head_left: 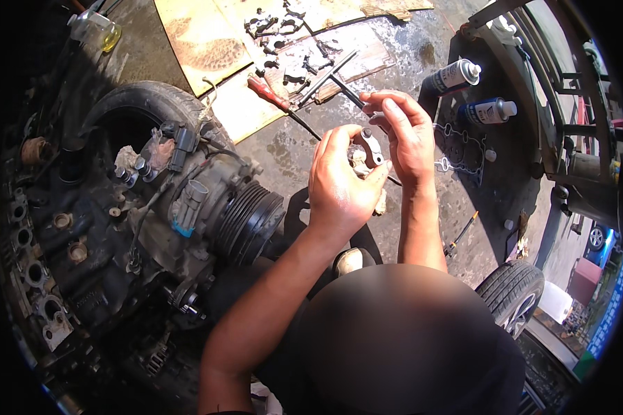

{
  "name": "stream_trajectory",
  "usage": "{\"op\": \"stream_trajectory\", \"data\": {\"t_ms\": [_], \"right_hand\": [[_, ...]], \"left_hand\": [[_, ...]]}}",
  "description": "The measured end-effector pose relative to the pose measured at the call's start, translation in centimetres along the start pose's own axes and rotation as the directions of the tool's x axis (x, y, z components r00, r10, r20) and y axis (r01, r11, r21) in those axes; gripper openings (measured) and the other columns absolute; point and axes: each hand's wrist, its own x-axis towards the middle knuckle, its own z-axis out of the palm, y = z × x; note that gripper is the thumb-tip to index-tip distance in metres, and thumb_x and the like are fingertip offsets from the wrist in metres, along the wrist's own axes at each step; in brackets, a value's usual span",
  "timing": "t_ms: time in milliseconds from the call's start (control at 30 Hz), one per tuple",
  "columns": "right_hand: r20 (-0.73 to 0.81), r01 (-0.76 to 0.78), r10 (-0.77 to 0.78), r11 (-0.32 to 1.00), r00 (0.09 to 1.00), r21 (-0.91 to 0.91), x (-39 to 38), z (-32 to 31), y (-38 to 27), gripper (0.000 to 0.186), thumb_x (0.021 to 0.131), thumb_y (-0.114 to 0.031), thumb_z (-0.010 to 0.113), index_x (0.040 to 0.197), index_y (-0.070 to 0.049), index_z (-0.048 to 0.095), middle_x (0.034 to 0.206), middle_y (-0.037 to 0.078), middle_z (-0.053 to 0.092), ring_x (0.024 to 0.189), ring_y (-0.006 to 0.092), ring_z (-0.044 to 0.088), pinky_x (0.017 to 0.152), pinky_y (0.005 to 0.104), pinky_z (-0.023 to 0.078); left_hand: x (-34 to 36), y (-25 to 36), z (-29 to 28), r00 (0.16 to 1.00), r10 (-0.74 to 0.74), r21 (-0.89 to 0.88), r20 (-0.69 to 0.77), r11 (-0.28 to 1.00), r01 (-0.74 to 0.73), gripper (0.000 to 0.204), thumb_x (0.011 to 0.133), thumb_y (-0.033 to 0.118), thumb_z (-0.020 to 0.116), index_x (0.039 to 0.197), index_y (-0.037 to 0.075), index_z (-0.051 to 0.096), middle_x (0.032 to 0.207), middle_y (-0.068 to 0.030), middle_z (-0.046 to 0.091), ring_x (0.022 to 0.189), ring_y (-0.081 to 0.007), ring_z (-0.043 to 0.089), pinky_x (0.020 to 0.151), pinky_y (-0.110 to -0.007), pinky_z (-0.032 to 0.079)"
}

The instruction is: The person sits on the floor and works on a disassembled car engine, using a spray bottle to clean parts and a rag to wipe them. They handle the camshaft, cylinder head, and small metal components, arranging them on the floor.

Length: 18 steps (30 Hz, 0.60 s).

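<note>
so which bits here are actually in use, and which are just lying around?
In use:
left hand holding a small metal bracket and rag
right hand at the bracket, fingers pinched at its top

Lying about:
red screwdriver
T-wrench
two spray cans
gasket
engine with pulley
loose parts on cardboard
tyre

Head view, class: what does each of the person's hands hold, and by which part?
The left hand cups a small metal bracket from below, with a rag. The right hand pinches the bracket's top edge with its fingertips.

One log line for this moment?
left hand: holds metal bracket | right hand: fingers on bracket | nearby: screwdriver, spray cans
</note>
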Motion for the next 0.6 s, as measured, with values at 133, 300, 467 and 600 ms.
{"op": "stream_trajectory", "data": {"t_ms": [133,300,467,600], "right_hand": [[-0.058,-0.044,0.015,0.844,0.998,-0.534,7.0,-0.7,8.2,0.026,0.094,-0.023,0.065,0.11,-0.003,0.071,0.105,0.011,0.074,0.094,0.0239,0.07,0.088,0.0338,0.053],[-0.004,0.019,-0.073,0.312,0.997,-0.95,9.7,3.4,12.5,0.033,0.084,-0.036,0.073,0.105,-0.01,0.073,0.112,0.015,0.065,0.109,0.0315,0.064,0.094,0.0435,0.05],[-0.092,-0.073,-0.043,0.328,0.995,-0.942,11.0,4.8,13.1,0.03,0.084,-0.034,0.072,0.103,-0.011,0.073,0.107,0.015,0.066,0.107,0.0317,0.064,0.094,0.0448,0.05],[-0.048,0.044,-0.224,0.388,0.974,-0.921,11.1,4.7,13.3,0.029,0.082,-0.032,0.072,0.099,-0.009,0.073,0.105,0.014,0.067,0.104,0.0318,0.065,0.092,0.0457,0.049]], "left_hand": [[0.3,-0.4,0.3,0.999,-0.032,-0.085,0.007,0.996,0.032,0.054,0.075,0.01,0.086,0.12,-0.001,0.057,0.103,-0.0084,0.063,0.094,-0.0147,0.063,0.077,-0.029,0.054],[0.5,-0.6,0.2,0.996,-0.084,-0.184,-0.009,0.98,0.081,0.053,0.079,0.004,0.082,0.124,-0.001,0.054,0.107,-0.0088,0.062,0.094,-0.0131,0.062,0.076,-0.027,0.054],[0.9,-0.1,-0.1,0.994,-0.096,-0.213,-0.052,0.973,0.083,0.053,0.08,0.001,0.081,0.125,-0.003,0.053,0.11,-0.0088,0.061,0.094,-0.0129,0.061,0.076,-0.025,0.055],[0.9,0.0,-0.1,0.99,-0.139,-0.287,-0.023,0.949,0.126,0.052,0.082,0.001,0.079,0.125,-0.005,0.051,0.11,-0.0096,0.06,0.097,-0.0128,0.06,0.077,-0.025,0.055]]}}
